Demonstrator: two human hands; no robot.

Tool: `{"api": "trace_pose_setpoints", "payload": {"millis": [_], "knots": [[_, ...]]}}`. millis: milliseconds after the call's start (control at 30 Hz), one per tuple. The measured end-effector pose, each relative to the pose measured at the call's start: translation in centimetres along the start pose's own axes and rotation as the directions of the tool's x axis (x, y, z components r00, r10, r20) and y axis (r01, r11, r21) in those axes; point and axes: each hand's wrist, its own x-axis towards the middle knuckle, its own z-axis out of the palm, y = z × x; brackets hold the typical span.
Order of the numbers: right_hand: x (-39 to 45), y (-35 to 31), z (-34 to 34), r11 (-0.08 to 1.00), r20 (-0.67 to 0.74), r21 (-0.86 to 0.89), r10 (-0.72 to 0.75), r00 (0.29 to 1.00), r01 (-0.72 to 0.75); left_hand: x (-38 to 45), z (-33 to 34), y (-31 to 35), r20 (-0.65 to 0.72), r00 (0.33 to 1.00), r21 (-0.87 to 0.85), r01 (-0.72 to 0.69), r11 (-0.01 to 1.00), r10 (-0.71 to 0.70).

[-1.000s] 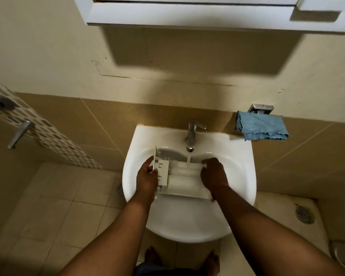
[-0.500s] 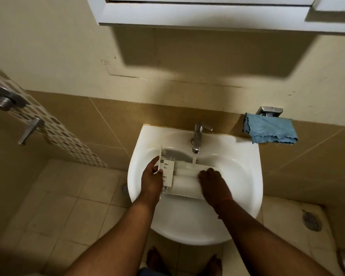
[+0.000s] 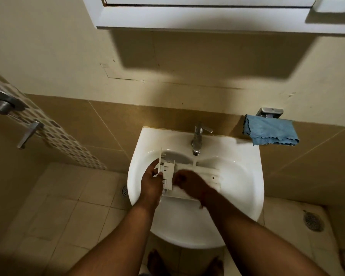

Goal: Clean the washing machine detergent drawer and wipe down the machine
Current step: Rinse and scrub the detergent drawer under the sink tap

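White plastic drawer (image 3: 197, 176) lies in the sink (image 3: 237, 196) under running tap (image 3: 197, 138) water, the left hand (image 3: 151, 184) gripping its end, the right hand (image 3: 189, 181) blurred on its middle, fingers unclear.

Detergent drawer (image 3: 199, 176): white plastic, long and shallow, lying crosswise in the white sink (image 3: 245, 176) under the tap's thin stream of water. You grip its front panel end, at the left, with your left hand (image 3: 152, 183); your right hand (image 3: 189, 181) rests on its middle, blurred. Blue cloth (image 3: 271, 130): crumpled, draped on a wall holder right of the sink.
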Motion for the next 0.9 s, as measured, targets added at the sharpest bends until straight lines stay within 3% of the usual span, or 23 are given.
{"api": "trace_pose_setpoints", "payload": {"millis": [67, 100, 200, 267, 300, 333, 367, 400, 433, 467, 500, 533, 567, 600, 633, 667, 700, 733, 767, 833, 900], "knots": [[-1.4, 1.7, 1.1, 0.853, 0.100, -0.491, -0.148, 0.984, 0.178, 0.0, 0.0, 0.0, 0.000, 1.000, 0.000, -0.014, 1.000, 0.014], [-2.2, 2.5, 1.0, 0.790, 0.080, -0.585, -0.169, 0.982, 0.183, 0.0, -0.1, 0.0, 0.001, 1.000, 0.001, -0.019, 1.000, 0.019], [-3.6, 5.1, -1.1, 0.663, -0.130, -0.748, -0.101, 0.986, -0.031, -0.1, -0.1, -0.1, 0.006, 1.000, 0.014, -0.015, 1.000, 0.015], [-3.8, 5.2, -2.2, 0.711, -0.254, -0.684, -0.025, 0.967, -0.161, -0.1, -0.1, -0.1, 0.006, 1.000, 0.022, -0.013, 1.000, 0.013], [-3.4, 4.8, -2.4, 0.812, -0.299, -0.552, 0.018, 0.954, -0.188, -0.1, -0.1, -0.1, 0.006, 1.000, 0.023, -0.014, 1.000, 0.014], [-2.8, 4.0, -2.4, 0.939, -0.358, -0.284, 0.085, 0.930, -0.195, -0.1, -0.1, -0.1, 0.005, 1.000, 0.021, -0.014, 1.000, 0.014], [-2.0, 2.6, -2.7, 0.973, -0.373, 0.129, 0.225, 0.900, -0.190, -0.1, -0.1, -0.1, 0.005, 1.000, 0.020, -0.016, 1.000, 0.015], [-0.9, 1.4, -3.1, 0.827, -0.303, 0.541, 0.360, 0.882, -0.152, -0.1, -0.1, -0.1, 0.004, 1.000, 0.019, -0.016, 1.000, 0.016], [0.0, 0.3, -3.5, 0.553, -0.182, 0.827, 0.432, 0.883, -0.099, -0.1, -0.1, -0.1, 0.003, 1.000, 0.017, -0.017, 1.000, 0.017], [0.9, -0.3, -3.8, 0.298, -0.075, 0.952, 0.449, 0.890, -0.070, -0.1, 0.0, -0.1, 0.001, 1.000, 0.013, -0.016, 1.000, 0.016], [1.6, -0.6, -4.1, 0.169, 0.004, 0.982, 0.444, 0.896, -0.089, -0.1, 0.0, -0.1, -0.001, 1.000, 0.009, -0.016, 1.000, 0.016], [1.8, -0.7, -4.1, 0.182, 0.055, 0.973, 0.418, 0.907, -0.143, -0.1, 0.1, -0.1, 0.000, 1.000, 0.008, -0.019, 1.000, 0.019], [1.5, -0.9, -3.9, 0.331, 0.078, 0.920, 0.373, 0.924, -0.211, 0.0, 0.0, -0.2, 0.002, 1.000, 0.006, -0.022, 1.000, 0.022], [0.8, -0.8, -3.8, 0.588, 0.087, 0.764, 0.315, 0.945, -0.267, 0.1, 0.0, -0.4, 0.003, 1.000, -0.001, -0.024, 1.000, 0.024], [0.2, -0.1, -3.7, 0.856, 0.090, 0.446, 0.248, 0.964, -0.262, 0.1, 0.0, -0.4, 0.003, 1.000, -0.006, -0.026, 1.000, 0.026], [-0.3, 1.1, -3.9, 0.983, 0.078, 0.036, 0.178, 0.981, -0.181, 0.1, 0.0, -0.4, 0.003, 1.000, -0.006, -0.031, 1.000, 0.031], [-0.9, 2.3, -4.4, 0.933, 0.054, -0.345, 0.126, 0.991, -0.100, 0.1, 0.0, -0.4, 0.001, 0.999, -0.007, -0.034, 0.999, 0.034], [-1.5, 3.5, -5.0, 0.805, 0.030, -0.590, 0.100, 0.995, -0.063, 0.1, 0.0, -0.4, -0.003, 0.999, -0.007, -0.035, 0.999, 0.035], [-2.2, 4.3, -5.3, 0.694, -0.011, -0.717, 0.088, 0.996, -0.069, 0.1, 0.0, -0.4, -0.006, 0.999, -0.007, -0.036, 0.999, 0.036], [-3.2, 5.0, -4.6, 0.592, -0.054, -0.797, 0.126, 0.991, -0.119, 0.1, 0.0, -0.5, -0.002, 1.000, -0.007, -0.030, 1.000, 0.030], [-3.8, 4.7, -2.3, 0.598, -0.072, -0.790, 0.136, 0.988, -0.140, 0.0, 0.0, -0.4, -0.002, 1.000, 0.004, -0.029, 1.000, 0.029]]}}
